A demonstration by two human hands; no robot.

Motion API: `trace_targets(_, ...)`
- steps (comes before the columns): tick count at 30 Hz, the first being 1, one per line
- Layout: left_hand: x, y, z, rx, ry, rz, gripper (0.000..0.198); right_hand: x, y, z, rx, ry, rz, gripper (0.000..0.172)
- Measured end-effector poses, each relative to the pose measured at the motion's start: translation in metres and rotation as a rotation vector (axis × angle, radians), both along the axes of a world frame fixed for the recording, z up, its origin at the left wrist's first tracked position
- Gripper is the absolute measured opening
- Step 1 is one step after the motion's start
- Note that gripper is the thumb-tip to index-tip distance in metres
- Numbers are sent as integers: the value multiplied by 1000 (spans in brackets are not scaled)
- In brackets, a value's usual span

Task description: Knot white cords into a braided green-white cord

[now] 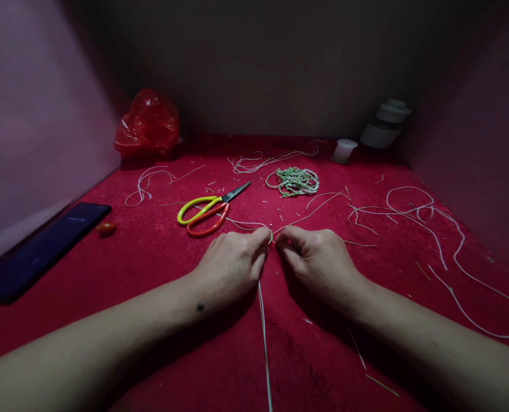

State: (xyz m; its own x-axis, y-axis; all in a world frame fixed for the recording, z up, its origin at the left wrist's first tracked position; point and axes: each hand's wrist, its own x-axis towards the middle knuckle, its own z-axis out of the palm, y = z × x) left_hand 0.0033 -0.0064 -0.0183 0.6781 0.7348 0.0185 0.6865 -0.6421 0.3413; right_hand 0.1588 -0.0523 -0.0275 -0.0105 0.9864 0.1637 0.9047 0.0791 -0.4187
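Near the middle of the red cloth, my left hand (241,254) is closed in a pinch on thin pale cords (263,332), whose lengths run down toward the near edge. A small greenish knot (271,235) shows between my two hands. My right hand (312,254) is also closed, thumb and fingertips together beside the knot on a thin cord that leads up and right. Exactly how the fingertips grip is partly hidden. Scissors (207,212) with one yellow and one red handle lie just beyond my left hand. Past the knot sits a heap of green-and-white braided cord (296,182).
A phone (44,249) and a small orange-brown bead-like object (106,229) lie at left. At the back are a red plastic bag (149,123), a white spool (344,150) and a white container (385,125). Loose cords (456,234) and snippets are scattered at right; pale walls stand around.
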Motion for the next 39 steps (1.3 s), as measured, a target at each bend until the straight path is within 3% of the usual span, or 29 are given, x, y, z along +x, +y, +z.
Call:
trace_targets(30,1,0,1,9,14,-9,16,0,1,0,-4,-4,-2,19)
trace_targets(39,0,2,8,-190,-174,32,17,0,1,-1,-30,-12,-32,20)
